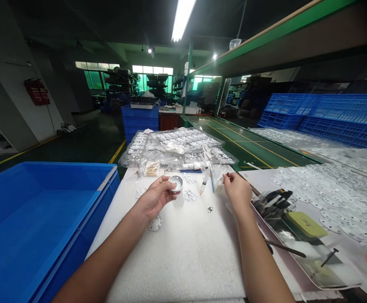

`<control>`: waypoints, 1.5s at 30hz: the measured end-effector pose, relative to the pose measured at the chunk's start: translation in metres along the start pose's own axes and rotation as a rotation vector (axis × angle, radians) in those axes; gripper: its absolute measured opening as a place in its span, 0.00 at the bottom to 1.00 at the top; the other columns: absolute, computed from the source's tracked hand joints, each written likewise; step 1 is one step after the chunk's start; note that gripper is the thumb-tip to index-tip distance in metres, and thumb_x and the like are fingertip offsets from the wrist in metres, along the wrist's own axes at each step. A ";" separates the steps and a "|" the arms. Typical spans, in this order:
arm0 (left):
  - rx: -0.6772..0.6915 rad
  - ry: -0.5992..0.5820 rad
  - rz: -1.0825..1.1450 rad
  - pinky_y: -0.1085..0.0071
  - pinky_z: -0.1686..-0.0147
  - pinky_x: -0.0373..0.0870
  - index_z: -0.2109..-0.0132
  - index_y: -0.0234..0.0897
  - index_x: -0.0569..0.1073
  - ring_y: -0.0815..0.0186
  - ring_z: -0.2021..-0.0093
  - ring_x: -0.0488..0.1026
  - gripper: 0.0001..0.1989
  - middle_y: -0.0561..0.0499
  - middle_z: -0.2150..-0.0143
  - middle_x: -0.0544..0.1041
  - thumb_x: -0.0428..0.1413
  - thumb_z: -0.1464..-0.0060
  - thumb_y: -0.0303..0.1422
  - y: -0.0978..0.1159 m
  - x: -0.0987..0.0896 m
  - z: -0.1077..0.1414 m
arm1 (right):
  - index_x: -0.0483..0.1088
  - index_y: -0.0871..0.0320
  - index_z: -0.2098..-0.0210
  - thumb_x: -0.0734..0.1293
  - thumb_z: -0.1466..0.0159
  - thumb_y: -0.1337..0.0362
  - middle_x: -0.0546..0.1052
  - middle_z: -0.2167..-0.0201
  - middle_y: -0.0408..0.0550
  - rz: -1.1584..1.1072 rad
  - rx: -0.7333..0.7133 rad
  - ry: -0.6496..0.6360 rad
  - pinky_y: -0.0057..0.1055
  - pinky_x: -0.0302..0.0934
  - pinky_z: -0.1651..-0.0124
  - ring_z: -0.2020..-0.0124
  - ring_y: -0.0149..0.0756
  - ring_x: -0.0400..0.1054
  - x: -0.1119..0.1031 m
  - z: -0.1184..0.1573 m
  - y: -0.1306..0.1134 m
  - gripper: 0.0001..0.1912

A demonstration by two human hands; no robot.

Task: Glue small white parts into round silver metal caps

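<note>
My left hand (158, 195) grips a small round white cup-shaped part (176, 183), its hollow side facing me and the thumb at its rim. Over the right side of the white work surface (177, 261), my right hand (238, 189) is closed in a pinch; what sits between its fingertips is too small to make out. A clear plastic bag (220, 185) lies close to those fingers. Small white parts (190, 195) are grouped beyond my left hand, and another white round part (155, 224) stands below its wrist. Tiny metal pieces (210, 209) lie between my hands.
A large blue bin (44, 227) stands at the left. Cotton swabs (152, 168), a syringe-like tube (203, 185) and a blue stick (212, 181) lie farther back, before stacked clear trays (183, 141). At right are a tool tray (297, 256), a yellow-green sponge (306, 224) and many white discs (344, 198).
</note>
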State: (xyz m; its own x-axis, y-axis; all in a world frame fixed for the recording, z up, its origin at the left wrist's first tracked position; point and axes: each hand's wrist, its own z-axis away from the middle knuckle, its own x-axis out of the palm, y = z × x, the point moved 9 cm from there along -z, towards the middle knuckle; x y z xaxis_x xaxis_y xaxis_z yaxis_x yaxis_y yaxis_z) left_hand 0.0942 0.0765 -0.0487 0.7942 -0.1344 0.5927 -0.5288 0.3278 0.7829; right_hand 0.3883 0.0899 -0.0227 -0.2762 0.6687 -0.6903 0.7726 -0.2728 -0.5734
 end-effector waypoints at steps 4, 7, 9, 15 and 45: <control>-0.048 -0.016 -0.034 0.77 0.74 0.70 0.63 0.36 0.66 0.71 0.73 0.72 0.15 0.52 0.68 0.72 0.60 0.56 0.20 -0.008 0.011 0.008 | 0.70 0.59 0.61 0.58 0.35 0.55 0.75 0.63 0.56 -0.157 -0.199 0.210 0.41 0.60 0.59 0.61 0.46 0.69 -0.037 0.017 -0.033 0.15; -0.063 -0.018 -0.043 0.77 0.74 0.69 0.63 0.36 0.66 0.71 0.73 0.72 0.14 0.52 0.68 0.72 0.60 0.56 0.20 -0.010 0.011 0.008 | 0.68 0.59 0.59 0.59 0.33 0.58 0.74 0.67 0.50 -0.648 -0.435 0.371 0.37 0.64 0.60 0.66 0.38 0.71 -0.071 0.050 -0.062 0.11; -0.060 -0.023 -0.043 0.78 0.74 0.68 0.63 0.37 0.66 0.71 0.73 0.72 0.15 0.52 0.68 0.73 0.61 0.56 0.21 -0.011 0.010 0.006 | 0.67 0.57 0.59 0.59 0.32 0.62 0.73 0.70 0.46 -0.942 -0.527 0.300 0.36 0.66 0.63 0.70 0.35 0.71 -0.075 0.070 -0.079 0.07; -0.054 -0.044 -0.050 0.78 0.72 0.69 0.61 0.37 0.65 0.71 0.71 0.73 0.16 0.54 0.69 0.72 0.61 0.56 0.21 -0.013 0.010 0.003 | 0.65 0.54 0.57 0.55 0.30 0.70 0.73 0.68 0.45 -1.121 -0.764 -0.020 0.35 0.67 0.63 0.67 0.33 0.72 -0.058 0.109 -0.119 0.10; -0.075 -0.043 -0.044 0.79 0.74 0.69 0.62 0.36 0.65 0.72 0.73 0.73 0.14 0.53 0.70 0.72 0.59 0.54 0.20 -0.012 0.009 0.005 | 0.65 0.56 0.62 0.58 0.30 0.64 0.71 0.71 0.42 -1.401 -0.516 0.156 0.32 0.64 0.69 0.74 0.31 0.69 -0.069 0.084 -0.092 0.06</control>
State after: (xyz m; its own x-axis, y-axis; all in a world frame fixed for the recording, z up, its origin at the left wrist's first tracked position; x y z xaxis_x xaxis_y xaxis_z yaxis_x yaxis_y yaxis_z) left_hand 0.1057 0.0667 -0.0516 0.8017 -0.1893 0.5670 -0.4688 0.3895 0.7928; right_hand 0.2886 0.0106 0.0408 -0.9059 0.2483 0.3431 0.0611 0.8783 -0.4743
